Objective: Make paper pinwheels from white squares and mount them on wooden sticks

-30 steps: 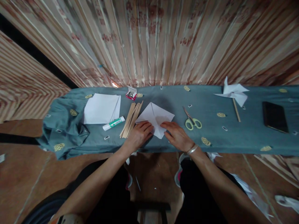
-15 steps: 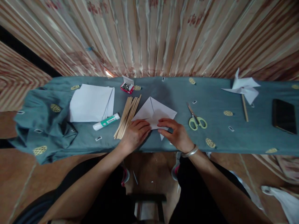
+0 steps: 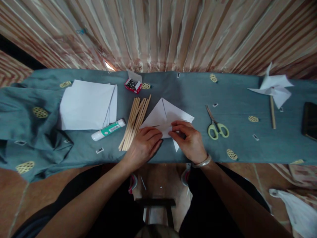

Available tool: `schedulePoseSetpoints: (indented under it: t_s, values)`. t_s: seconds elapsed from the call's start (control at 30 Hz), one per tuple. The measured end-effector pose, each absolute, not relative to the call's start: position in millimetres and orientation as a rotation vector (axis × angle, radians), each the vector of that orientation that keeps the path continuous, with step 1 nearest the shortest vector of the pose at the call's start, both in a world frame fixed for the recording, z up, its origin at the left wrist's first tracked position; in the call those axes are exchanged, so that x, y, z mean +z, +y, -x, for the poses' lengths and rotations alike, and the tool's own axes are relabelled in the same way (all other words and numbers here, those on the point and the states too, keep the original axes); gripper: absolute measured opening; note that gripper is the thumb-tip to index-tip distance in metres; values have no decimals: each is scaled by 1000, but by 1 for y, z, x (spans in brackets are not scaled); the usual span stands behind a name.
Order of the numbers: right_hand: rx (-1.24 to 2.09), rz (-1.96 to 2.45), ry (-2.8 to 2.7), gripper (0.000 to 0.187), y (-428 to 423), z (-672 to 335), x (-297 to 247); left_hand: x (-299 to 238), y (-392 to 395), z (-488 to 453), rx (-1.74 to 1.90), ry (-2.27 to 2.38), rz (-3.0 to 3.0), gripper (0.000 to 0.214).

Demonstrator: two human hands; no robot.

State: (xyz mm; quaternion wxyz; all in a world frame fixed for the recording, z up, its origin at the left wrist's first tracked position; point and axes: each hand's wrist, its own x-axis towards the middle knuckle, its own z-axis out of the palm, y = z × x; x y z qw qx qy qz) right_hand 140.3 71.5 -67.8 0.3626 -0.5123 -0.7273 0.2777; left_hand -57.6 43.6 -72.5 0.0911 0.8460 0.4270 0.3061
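A white square sheet of paper (image 3: 165, 114) lies turned like a diamond on the blue-grey cloth (image 3: 188, 92). My left hand (image 3: 145, 145) presses its fingers flat on the sheet's near left part. My right hand (image 3: 189, 140) pinches the near corner of the sheet and folds it up toward the middle. A silver bangle sits on my right wrist. A bundle of wooden sticks (image 3: 135, 120) lies just left of my left hand.
Left of the sticks are a glue stick (image 3: 108, 129) and a stack of white paper (image 3: 86, 104). A small red box of pins (image 3: 133, 85) stands behind. Green-handled scissors (image 3: 216, 125) lie to the right, then a paper pinwheel (image 3: 273, 89) and a black phone (image 3: 310, 120).
My right hand has lifted the near corner of the sheet and drawn it inward. The camera has tilted down and moved closer to the table.
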Motion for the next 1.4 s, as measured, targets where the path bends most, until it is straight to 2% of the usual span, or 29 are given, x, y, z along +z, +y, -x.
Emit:
schedulePoseSetpoints:
  t_s: [0.2,1.4]
  values:
    - [586,1324,-1954,3,72,-138,-66,-70,42,58,898,1254,-2537,28]
    - [490,1343,-1984,5,72,-135,-66,-75,43,58,861,1260,-2583,23]
